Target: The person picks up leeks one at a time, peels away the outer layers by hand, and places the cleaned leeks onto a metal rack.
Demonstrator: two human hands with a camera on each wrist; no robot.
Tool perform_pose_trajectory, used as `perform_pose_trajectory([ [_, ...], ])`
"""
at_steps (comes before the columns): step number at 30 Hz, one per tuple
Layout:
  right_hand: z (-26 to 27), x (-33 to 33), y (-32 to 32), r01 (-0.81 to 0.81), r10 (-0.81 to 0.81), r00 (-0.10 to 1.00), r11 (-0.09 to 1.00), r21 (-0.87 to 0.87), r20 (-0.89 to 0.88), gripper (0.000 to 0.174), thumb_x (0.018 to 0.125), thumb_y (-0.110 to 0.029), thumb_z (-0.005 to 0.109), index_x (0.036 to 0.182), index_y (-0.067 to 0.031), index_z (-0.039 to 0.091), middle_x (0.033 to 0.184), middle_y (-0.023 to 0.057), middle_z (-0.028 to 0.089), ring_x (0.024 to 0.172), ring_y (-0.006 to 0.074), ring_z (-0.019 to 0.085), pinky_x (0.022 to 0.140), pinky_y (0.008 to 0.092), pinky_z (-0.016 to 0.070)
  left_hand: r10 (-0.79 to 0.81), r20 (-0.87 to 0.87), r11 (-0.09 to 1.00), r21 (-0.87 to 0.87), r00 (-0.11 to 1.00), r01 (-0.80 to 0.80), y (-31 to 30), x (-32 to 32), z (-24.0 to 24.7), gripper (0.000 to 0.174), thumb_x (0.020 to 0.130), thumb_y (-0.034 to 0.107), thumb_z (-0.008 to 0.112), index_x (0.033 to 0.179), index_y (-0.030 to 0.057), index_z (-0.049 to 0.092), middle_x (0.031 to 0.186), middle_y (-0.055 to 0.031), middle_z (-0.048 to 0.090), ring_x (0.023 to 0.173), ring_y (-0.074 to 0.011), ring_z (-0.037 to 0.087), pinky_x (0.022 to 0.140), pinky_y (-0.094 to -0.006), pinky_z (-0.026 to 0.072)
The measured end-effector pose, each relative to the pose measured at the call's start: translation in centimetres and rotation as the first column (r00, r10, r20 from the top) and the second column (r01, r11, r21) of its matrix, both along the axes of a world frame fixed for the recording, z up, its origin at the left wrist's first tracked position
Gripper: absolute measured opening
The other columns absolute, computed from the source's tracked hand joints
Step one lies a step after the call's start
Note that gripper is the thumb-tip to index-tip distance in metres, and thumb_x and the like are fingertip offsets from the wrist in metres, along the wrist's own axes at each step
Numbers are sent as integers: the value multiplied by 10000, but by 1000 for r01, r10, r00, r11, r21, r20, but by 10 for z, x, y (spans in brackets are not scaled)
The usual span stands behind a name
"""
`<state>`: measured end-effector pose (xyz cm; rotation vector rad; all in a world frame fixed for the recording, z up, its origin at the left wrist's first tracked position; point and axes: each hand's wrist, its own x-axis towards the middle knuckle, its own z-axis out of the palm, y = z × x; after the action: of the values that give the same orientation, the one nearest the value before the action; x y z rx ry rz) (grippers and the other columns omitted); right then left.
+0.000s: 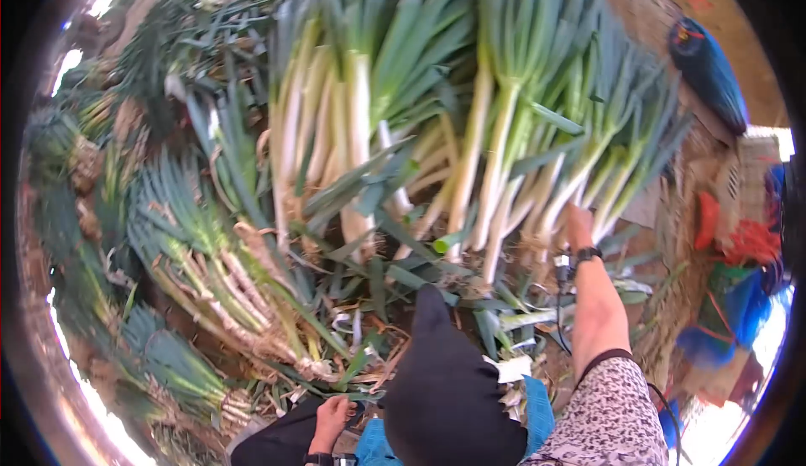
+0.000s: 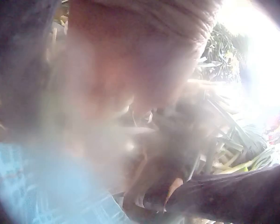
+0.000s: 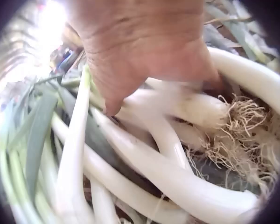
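Note:
My right hand (image 1: 579, 227) reaches down into the row of leeks, at the white stalks on the right. In the right wrist view, the thumb and fingers of that hand (image 3: 149, 56) go down round a thick white leek (image 3: 200, 109) with tangled roots; the undersides of the fingers are hidden. Other pale stalks (image 3: 168, 186) cross below it. My left hand (image 1: 334, 418) is low by the lap, its fingers curled, and I cannot tell whether it holds anything. The left wrist view shows that hand (image 2: 135, 56) blurred.
Large leeks (image 1: 361, 105) lie in a long row ahead. A smaller bundle (image 1: 227, 273) lies to the left, with more piled beyond. Loose cut leaves (image 1: 336, 273) litter the ground before my dark-clad knee (image 1: 445, 382). Red (image 1: 751, 243) and blue (image 1: 722, 332) items are at the right.

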<state>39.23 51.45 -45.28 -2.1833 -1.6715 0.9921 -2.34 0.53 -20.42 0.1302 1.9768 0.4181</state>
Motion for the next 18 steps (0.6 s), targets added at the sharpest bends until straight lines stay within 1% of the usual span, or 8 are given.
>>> perform_pose_trajectory([
  [1, 34, -15, -6, 369, -390, 873, 921, -128, -293, 570, 747, -386, 699, 987, 126, 627, 862, 145, 674, 792, 238, 624, 677, 376, 479, 69, 72, 996, -64, 995, -65, -22, -1, -16, 297, 924, 189, 547, 1084, -60, 577, 860, -130, 683, 701, -130, 634, 602, -235, 494],
  [4, 44, -13, 5, 323, -453, 838, 861, -394, -304, 501, 771, -373, 680, 1005, 69, 639, 912, 116, 648, 748, 205, 586, 676, 344, 458, -33, 77, 993, -108, 996, 41, 2, 7, -3, 250, 913, 138, 565, 1068, -57, 586, 876, -132, 678, 704, -125, 630, 632, -249, 516],
  [6, 54, -38, 3, 383, -431, 781, 902, -200, -452, 433, 761, -332, 704, 977, 39, 646, 867, 47, 629, 740, 158, 567, 671, 300, 454, -11, 80, 999, 31, 997, 8, 14, 12, 4, 232, 914, 133, 561, 1051, -52, 595, 879, -131, 674, 704, -121, 627, 620, -244, 509],
  [7, 63, -50, 1, 393, -453, 695, 889, -233, -558, 435, 754, -326, 717, 986, 35, 647, 869, 28, 629, 760, 140, 566, 679, 292, 455, -234, 13, 962, 150, 972, 230, 7, 8, -1, 211, 911, 124, 564, 1032, -44, 603, 876, -119, 670, 698, -109, 620, 605, -240, 498],
  [8, 114, -82, -5, 378, -448, 604, 889, -258, -659, 428, 750, -306, 726, 999, 32, 646, 908, 35, 632, 802, 135, 569, 704, 292, 458, -262, 38, 955, 156, 964, 253, -14, 4, -19, 211, 911, 124, 564, 1032, -44, 603, 876, -119, 670, 698, -109, 620, 605, -240, 498],
  [11, 154, -139, -24, 423, -407, 476, 883, -203, -780, 432, 764, -346, 737, 1005, -11, 608, 870, 43, 617, 708, 131, 560, 621, 289, 459, 59, 42, 995, 74, 997, -62, -45, 1, -62, 247, 900, 115, 578, 1073, -60, 592, 879, -102, 662, 755, -117, 617, 691, -245, 492],
  [14, 113, -173, -46, 409, -363, 667, 908, -88, -650, 470, 756, -355, 718, 1058, -15, 600, 941, 48, 609, 809, 154, 551, 725, 294, 446, 50, 62, 994, 94, 997, -56, -48, -3, -72, 276, 903, 128, 579, 1093, -72, 580, 890, -104, 660, 778, -127, 619, 727, -247, 489],
  [18, 115, -141, -53, 240, -501, 685, 840, -486, -529, 587, 748, -382, 722, 1148, 12, 553, 1048, 99, 600, 918, 223, 558, 811, 383, 441, 63, 90, 995, 70, 994, -70, -29, -7, -54, 288, 915, 148, 569, 1101, -72, 574, 909, -106, 658, 794, -128, 621, 730, -240, 490],
])
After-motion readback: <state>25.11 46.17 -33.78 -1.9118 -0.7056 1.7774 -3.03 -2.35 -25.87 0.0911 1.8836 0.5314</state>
